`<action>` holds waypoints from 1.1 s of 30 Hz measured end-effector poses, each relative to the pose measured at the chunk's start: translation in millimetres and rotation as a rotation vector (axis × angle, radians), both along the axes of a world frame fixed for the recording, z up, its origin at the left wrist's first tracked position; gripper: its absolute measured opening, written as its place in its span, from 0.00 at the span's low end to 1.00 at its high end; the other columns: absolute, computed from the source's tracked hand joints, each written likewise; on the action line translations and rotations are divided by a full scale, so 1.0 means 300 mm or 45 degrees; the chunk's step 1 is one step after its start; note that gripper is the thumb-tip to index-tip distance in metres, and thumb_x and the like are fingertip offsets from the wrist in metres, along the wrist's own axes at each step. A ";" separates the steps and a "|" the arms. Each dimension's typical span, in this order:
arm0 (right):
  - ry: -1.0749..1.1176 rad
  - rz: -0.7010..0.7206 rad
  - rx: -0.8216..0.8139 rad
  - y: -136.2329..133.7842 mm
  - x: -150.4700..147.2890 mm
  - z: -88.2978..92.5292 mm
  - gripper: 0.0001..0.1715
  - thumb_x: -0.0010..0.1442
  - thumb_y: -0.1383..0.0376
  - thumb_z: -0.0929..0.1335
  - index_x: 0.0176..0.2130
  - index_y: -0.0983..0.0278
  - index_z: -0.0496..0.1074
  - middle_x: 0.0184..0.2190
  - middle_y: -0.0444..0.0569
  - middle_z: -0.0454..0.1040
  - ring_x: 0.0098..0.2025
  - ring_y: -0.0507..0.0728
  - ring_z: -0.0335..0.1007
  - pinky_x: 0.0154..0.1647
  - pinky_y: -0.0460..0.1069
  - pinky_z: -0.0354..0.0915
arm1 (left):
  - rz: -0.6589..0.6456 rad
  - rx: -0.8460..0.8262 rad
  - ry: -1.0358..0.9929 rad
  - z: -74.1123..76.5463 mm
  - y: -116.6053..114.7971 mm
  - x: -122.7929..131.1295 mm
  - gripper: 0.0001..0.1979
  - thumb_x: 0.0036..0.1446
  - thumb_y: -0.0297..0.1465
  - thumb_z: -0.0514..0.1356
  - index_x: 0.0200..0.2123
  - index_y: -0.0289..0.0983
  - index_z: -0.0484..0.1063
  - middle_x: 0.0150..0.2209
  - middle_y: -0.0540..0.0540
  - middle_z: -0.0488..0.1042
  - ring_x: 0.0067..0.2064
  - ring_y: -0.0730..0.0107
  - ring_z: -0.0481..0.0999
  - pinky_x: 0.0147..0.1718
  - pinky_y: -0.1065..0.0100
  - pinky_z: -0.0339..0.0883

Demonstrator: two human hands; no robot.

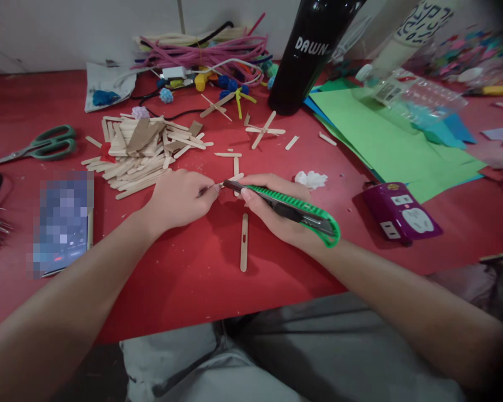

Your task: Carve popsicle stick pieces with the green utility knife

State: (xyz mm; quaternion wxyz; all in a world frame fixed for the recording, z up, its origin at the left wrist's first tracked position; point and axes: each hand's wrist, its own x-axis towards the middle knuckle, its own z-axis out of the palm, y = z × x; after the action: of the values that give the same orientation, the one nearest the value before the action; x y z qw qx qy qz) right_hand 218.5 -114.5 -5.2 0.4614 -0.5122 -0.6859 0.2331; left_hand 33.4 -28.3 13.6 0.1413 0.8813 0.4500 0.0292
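Note:
My right hand point(272, 209) is closed around a green utility knife point(302, 211), blade tip pointing left at about the table's middle. My left hand point(180, 198) is closed in a pinch right at the blade tip, apparently on a small wooden stick point(233, 178) whose end shows beyond the knife. A single popsicle stick point(244, 243) lies upright on the red table point(184, 279) just below both hands. A heap of popsicle sticks point(140, 151) sits behind my left hand.
Green-handled scissors point(46, 144) and a phone point(62, 223) lie at left. A black bottle point(308, 53), green paper point(385, 145), a clear plastic bottle point(406, 92), a purple power adapter point(400, 215), crossed-stick shapes point(264, 130), pipe cleaners point(218, 53) and a crumpled tissue point(311, 179) surround them.

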 end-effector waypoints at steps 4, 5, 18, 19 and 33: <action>-0.019 -0.006 0.005 0.000 0.001 0.001 0.10 0.64 0.62 0.66 0.45 0.60 0.74 0.44 0.48 0.79 0.41 0.55 0.78 0.44 0.50 0.73 | 0.006 0.006 0.007 0.002 -0.004 0.002 0.21 0.59 0.41 0.47 0.17 0.38 0.60 0.18 0.49 0.64 0.22 0.71 0.58 0.25 0.64 0.45; -0.023 -0.009 0.007 0.000 0.001 0.002 0.10 0.64 0.62 0.66 0.45 0.60 0.74 0.44 0.48 0.79 0.41 0.54 0.78 0.45 0.50 0.73 | 0.008 0.005 0.008 0.003 -0.005 0.002 0.21 0.59 0.42 0.47 0.17 0.38 0.61 0.18 0.49 0.64 0.22 0.71 0.58 0.25 0.64 0.45; -0.033 0.030 0.022 -0.003 0.005 -0.005 0.10 0.64 0.64 0.66 0.45 0.61 0.74 0.40 0.48 0.79 0.39 0.54 0.77 0.42 0.48 0.73 | -0.004 0.007 0.045 -0.003 0.000 -0.003 0.22 0.59 0.42 0.47 0.19 0.38 0.64 0.19 0.48 0.65 0.24 0.69 0.60 0.26 0.64 0.46; -0.037 0.030 0.021 -0.003 0.006 -0.007 0.10 0.64 0.64 0.66 0.45 0.61 0.74 0.40 0.47 0.79 0.38 0.54 0.77 0.41 0.48 0.73 | -0.004 0.007 0.045 -0.002 0.000 -0.003 0.22 0.60 0.43 0.46 0.19 0.38 0.66 0.19 0.48 0.66 0.24 0.69 0.60 0.26 0.64 0.46; -0.005 -0.064 0.059 -0.012 0.006 -0.009 0.10 0.61 0.61 0.69 0.43 0.60 0.71 0.38 0.47 0.78 0.38 0.54 0.77 0.36 0.48 0.73 | 0.021 -0.048 0.003 0.003 -0.003 0.001 0.21 0.60 0.42 0.47 0.21 0.38 0.67 0.20 0.49 0.66 0.23 0.72 0.56 0.26 0.65 0.45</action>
State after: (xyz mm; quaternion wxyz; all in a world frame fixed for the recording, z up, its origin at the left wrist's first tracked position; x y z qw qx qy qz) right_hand 220.4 -118.1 -8.0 0.4773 -0.5189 -0.6790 0.2046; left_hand 33.7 -29.2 14.5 0.1571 0.8748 0.4578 0.0207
